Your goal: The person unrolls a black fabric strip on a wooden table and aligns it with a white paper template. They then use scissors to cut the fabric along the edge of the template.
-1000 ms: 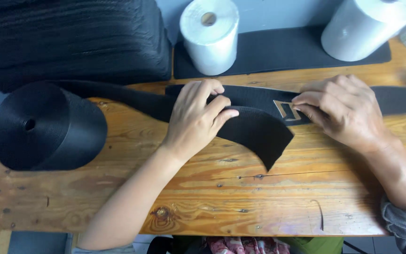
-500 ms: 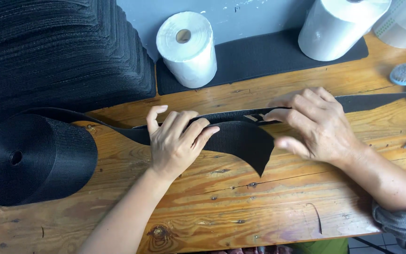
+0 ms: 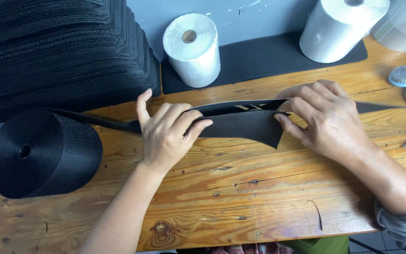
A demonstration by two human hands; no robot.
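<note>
At mid-frame on the tabletop (image 3: 259, 202), your left hand (image 3: 165, 134) and right hand (image 3: 327, 117) both pinch the black webbing strip (image 3: 240, 124), folded over but seemingly not yet cut free from the black roll (image 3: 43, 153) at lower left.

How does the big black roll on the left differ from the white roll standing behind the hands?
The black webbing roll lies on its side, its core hole facing the left; the white roll stands upright, core hole pointing up. The black roll is wider and dark with a ribbed surface; the white roll is narrower, smooth and pale. A strap runs off the black roll toward the left hand; nothing visibly unwinds from the white roll. Both are wound around a hollow core.
</note>
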